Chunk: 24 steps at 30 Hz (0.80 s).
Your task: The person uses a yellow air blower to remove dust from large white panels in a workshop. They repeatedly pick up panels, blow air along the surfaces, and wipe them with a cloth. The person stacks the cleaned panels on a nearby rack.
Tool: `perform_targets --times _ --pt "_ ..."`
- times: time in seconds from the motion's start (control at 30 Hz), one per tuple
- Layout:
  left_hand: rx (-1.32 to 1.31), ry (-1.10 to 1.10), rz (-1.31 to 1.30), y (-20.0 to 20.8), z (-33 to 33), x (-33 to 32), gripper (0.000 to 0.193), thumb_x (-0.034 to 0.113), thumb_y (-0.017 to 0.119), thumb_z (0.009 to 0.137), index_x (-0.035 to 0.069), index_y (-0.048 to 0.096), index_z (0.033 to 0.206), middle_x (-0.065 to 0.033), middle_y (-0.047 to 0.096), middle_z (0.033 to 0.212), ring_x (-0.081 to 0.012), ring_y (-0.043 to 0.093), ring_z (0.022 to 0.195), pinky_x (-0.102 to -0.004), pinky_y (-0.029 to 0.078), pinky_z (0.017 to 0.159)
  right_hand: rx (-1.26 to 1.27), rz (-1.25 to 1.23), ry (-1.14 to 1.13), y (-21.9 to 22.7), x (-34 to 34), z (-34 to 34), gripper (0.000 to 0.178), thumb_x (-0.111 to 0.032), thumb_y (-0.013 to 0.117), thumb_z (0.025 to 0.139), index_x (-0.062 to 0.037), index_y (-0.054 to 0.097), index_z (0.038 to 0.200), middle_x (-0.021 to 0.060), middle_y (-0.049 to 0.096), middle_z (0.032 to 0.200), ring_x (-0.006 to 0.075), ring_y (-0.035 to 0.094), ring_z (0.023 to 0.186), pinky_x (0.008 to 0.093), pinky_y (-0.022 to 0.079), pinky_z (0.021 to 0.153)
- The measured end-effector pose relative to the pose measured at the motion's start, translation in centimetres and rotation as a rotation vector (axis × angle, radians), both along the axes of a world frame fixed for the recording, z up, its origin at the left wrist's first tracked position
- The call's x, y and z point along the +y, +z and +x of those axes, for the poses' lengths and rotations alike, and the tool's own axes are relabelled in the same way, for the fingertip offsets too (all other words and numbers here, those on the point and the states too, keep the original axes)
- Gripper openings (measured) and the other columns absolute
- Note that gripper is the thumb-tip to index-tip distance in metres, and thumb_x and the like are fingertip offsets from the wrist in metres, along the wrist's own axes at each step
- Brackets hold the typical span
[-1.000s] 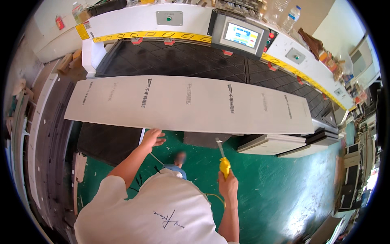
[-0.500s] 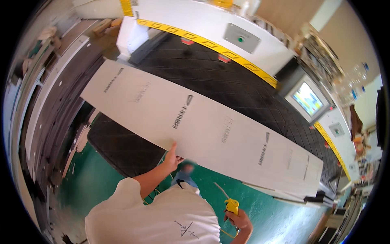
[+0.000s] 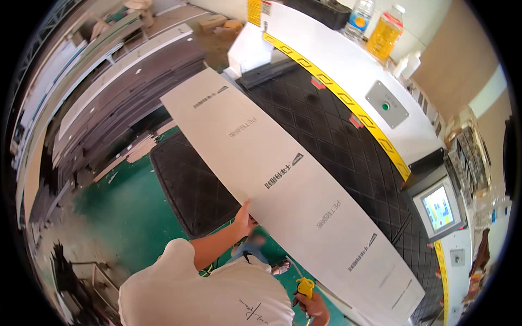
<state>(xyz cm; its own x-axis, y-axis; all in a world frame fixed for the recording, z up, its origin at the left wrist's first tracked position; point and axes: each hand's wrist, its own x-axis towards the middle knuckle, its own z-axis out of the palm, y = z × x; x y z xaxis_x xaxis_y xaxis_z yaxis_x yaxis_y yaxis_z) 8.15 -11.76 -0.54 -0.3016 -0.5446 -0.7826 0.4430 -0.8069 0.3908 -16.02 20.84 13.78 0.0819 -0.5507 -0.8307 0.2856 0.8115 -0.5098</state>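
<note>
A long pale board [image 3: 283,163] with printed dark marks lies over the black quilted machine bed, running from far left to near right. At its near edge my left hand [image 3: 246,218] grips it, thumb on top and the other fingers partly hidden at the edge. My right hand [image 3: 314,308] is closed around a yellow air blow gun [image 3: 305,288] with a thin, bent nozzle. The gun is beside the board's near edge, to the right of my body.
A white machine beam with a yellow strip [image 3: 337,89] curves behind the bed, carrying bottles [image 3: 385,33] and a green button [image 3: 386,106]. A screen [image 3: 438,208] stands right. Stacked boards [image 3: 130,87] lie left. A black padded platform [image 3: 190,185] sits above the green floor [image 3: 122,198].
My view has turned, so the board now slants more steeply across it, and the bottles on the beam show more. Both hands keep their holds on the board and the blow gun.
</note>
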Motion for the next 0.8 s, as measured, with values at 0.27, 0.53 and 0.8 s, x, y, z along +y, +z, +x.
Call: perform_targets --times 0.27,0.53,0.8 --pt "-0.122 0.172 -0.103 1.0 0.1 3.5 0.039 0.035 0.051 0.103 0.007 0.06 0.129 -0.0108 0.067 0.127 -0.0271 0.063 0.118 -0.0427 0.047 0.102 0.064 -0.117 0.118 1.8 2.7 -5.7 0.024 -0.03 0.07 0.096 -0.0059 0.067 0.098 0.0002 0.058 0.067 0.0076 0.046 0.05 0.0253 0.035 0.045" --pt "-0.291 0.045 -0.149 1.8 -3.4 9.3 0.023 0.029 0.056 0.1 0.012 0.066 0.111 -0.0043 0.072 0.112 -0.0189 0.069 0.097 -0.0323 0.048 0.077 0.141 -0.156 -0.014 -2.7 7.0 -11.8 0.019 -0.029 0.071 0.095 -0.0115 0.066 0.091 -0.0054 0.052 0.062 0.0071 0.043 0.047 0.0261 0.031 0.043" --pt "-0.454 -0.248 -0.235 -2.4 -5.3 11.7 0.042 0.038 0.065 0.098 0.006 0.064 0.124 -0.0083 0.07 0.116 -0.0212 0.071 0.1 -0.0356 0.056 0.085 0.018 -0.304 -0.209 -1.7 3.2 -7.3 0.012 -0.028 0.066 0.096 -0.0156 0.064 0.096 -0.0048 0.055 0.076 0.0069 0.049 0.07 0.0243 0.036 0.06"
